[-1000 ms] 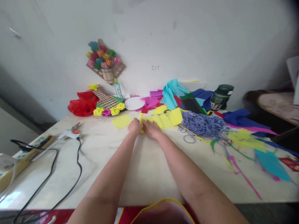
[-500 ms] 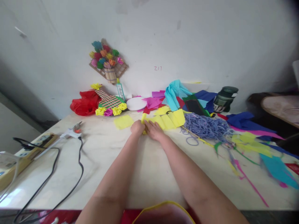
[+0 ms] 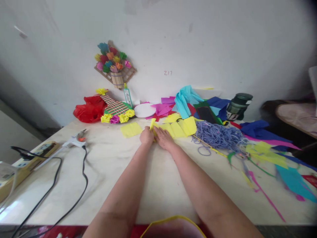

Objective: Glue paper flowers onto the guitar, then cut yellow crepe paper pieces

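Left fingers (image 3: pixel 148 132) pinched on my long, creased yellow paper strip (image 3: pixel 176 129), its fold now leaning further right toward my flattened right fingers (image 3: pixel 159 132), apparently unpressed yet.

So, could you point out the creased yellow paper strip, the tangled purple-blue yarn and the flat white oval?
Creased yellow paper strip (image 3: pixel 176 129): head view, a panel near its middle.
Tangled purple-blue yarn (image 3: pixel 218 135): head view, middle of the heap.
Flat white oval (image 3: pixel 144 110): head view, centre of its face.

On the table (image 3: pixel 163 185), paper (image 3: pixel 182 128) lies under the right hand (image 3: pixel 164 138). Yarn (image 3: pixel 220 135) sits just right of the paper, a jar (image 3: pixel 239 107) behind the yarn.
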Motion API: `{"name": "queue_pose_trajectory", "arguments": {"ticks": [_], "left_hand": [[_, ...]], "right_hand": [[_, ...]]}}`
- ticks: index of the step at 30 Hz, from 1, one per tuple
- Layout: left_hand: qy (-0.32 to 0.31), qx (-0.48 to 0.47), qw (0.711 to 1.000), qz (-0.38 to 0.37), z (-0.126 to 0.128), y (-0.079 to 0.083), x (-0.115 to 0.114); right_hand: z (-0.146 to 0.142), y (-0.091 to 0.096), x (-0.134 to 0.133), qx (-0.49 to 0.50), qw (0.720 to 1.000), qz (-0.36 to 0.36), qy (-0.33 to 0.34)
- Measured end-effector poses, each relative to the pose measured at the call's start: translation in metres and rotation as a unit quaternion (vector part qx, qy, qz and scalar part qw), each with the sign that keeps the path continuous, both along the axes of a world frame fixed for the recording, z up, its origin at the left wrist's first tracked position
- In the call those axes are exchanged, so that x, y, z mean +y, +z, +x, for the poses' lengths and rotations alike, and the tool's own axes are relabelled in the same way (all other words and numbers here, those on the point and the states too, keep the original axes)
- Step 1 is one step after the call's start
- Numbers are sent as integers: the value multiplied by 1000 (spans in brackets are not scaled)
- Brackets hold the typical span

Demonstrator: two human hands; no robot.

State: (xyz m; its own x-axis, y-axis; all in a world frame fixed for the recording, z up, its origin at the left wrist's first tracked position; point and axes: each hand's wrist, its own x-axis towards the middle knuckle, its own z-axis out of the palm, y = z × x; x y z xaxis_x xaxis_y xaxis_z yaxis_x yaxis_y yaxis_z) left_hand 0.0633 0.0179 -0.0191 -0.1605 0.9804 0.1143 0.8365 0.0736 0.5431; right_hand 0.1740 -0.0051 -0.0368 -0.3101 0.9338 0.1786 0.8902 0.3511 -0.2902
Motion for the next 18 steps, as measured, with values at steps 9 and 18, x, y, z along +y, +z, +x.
{"name": "queue_pose_trajectory", "arguments": {"ticks": [9,18], "left_hand": [[-7,22,998,51,-7,-8,7],[-18,-113,990,87,-12,-13,13]], "right_hand": [[0,-2,2,19,1000,9,2],[10,-2,14,156,988,-1,-20]]}}
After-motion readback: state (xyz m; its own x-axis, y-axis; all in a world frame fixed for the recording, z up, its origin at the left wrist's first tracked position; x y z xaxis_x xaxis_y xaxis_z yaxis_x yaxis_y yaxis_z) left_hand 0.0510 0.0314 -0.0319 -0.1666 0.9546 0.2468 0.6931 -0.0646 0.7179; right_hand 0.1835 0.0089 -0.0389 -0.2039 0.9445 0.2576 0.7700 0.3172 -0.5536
